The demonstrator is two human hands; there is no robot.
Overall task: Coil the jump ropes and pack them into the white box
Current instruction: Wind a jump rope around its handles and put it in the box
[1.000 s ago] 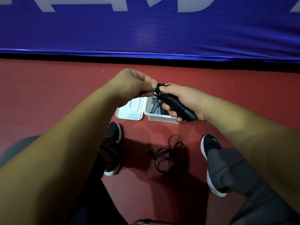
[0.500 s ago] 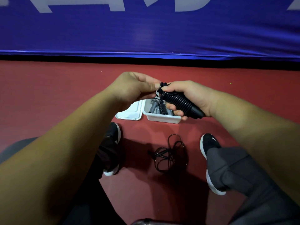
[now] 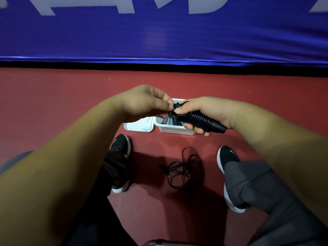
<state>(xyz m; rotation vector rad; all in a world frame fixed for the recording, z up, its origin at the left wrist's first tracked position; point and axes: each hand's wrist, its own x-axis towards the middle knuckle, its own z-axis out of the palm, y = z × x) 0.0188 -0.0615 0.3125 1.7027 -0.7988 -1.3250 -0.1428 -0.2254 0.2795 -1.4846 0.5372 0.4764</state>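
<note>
Rope — black, coiled tight round its handles — held in right grip, left grip pinching its end

- Ribbed black wound jump rope, faintly glossy.
- Smooth white plastic box, matching plastic lid.
- Matt red floor.
- Blue cloth-like banner, slight sheen, wrinkled.
- Thin glossy black loose rope.
</note>
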